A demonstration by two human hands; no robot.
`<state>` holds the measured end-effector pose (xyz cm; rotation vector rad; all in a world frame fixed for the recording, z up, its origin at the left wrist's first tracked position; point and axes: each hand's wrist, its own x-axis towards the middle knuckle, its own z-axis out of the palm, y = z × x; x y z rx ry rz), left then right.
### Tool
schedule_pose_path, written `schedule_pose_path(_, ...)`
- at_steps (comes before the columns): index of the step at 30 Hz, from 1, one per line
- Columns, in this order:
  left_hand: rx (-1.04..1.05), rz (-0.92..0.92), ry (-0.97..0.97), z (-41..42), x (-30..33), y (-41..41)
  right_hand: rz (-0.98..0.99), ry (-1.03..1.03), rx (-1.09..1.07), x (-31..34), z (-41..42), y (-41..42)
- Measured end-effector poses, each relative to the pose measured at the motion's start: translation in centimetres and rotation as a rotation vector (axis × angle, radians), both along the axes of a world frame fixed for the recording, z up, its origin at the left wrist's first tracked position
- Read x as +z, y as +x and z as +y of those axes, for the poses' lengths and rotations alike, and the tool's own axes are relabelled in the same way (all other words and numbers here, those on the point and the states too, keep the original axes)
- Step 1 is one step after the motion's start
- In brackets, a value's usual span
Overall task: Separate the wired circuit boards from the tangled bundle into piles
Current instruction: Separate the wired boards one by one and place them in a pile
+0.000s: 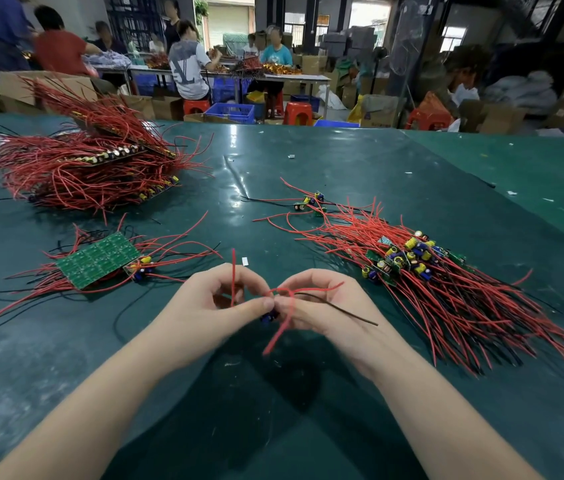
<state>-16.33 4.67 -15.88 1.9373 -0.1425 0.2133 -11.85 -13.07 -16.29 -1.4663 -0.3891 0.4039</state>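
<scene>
Both bare forearms are extended over the dark green worktop (308,188), and the hands meet just above it. A small wired circuit board (269,317) (blue parts just showing below the thumbs) is pinched between them: the left hand (218,299) is curled with thumb and fingers closed on it, and the right hand (322,303) is likewise closed on it from the other side. Red wires and one black wire are seen trailing from this grip. A large tangled bundle (86,164) of red-wired boards is heaped at far left. Near the left hand, a green panel of boards (98,259) is laid on loose wires. A sorted pile (422,275) is spread to the right, and a few stray boards (311,201) are left beyond it.
</scene>
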Motion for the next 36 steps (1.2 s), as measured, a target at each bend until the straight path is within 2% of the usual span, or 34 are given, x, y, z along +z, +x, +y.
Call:
schedule_pose_path(3,0.013,0.012,-0.132,-0.2,-0.1,0.2,0.019,0.057,0.007,0.0,0.1,0.0)
schedule_pose_path(7,0.112,0.012,-0.181,-0.1,-0.6,0.5,0.043,0.091,-0.023,0.2,0.1,-0.1)
schedule_pose_path(13,0.145,0.053,-0.217,-0.4,-0.8,0.7,0.039,0.012,-0.063,0.1,0.2,0.0)
schedule_pose_path(18,0.188,0.101,-0.311,-0.5,-0.5,0.6,-0.122,-0.033,-0.115,0.0,-0.2,0.1)
schedule_pose_path(20,0.2,0.14,-0.415,-0.6,-0.6,0.6,-0.196,-0.033,-0.164,-0.2,-0.1,0.2)
schedule_pose_path(23,0.185,0.245,-0.671,-0.9,-0.9,0.9,-0.315,-0.058,-0.245,-0.5,0.1,0.4)
schedule_pose_path(27,0.14,0.358,-0.901,-0.5,-0.8,1.2,-0.43,-0.023,-0.269,-0.4,0.4,0.1)
schedule_pose_path(30,0.125,0.384,-1.014,-0.2,-0.7,1.2,-0.426,0.041,-0.266,-0.2,0.7,0.0)
schedule_pose_path(32,0.117,0.296,-0.899,-0.2,-0.8,1.2,-0.368,0.089,-0.262,-0.1,0.8,0.1)
schedule_pose_path(36,0.146,0.03,-0.429,-0.6,-0.6,0.7,-0.191,0.199,-0.248,0.2,0.5,0.2)
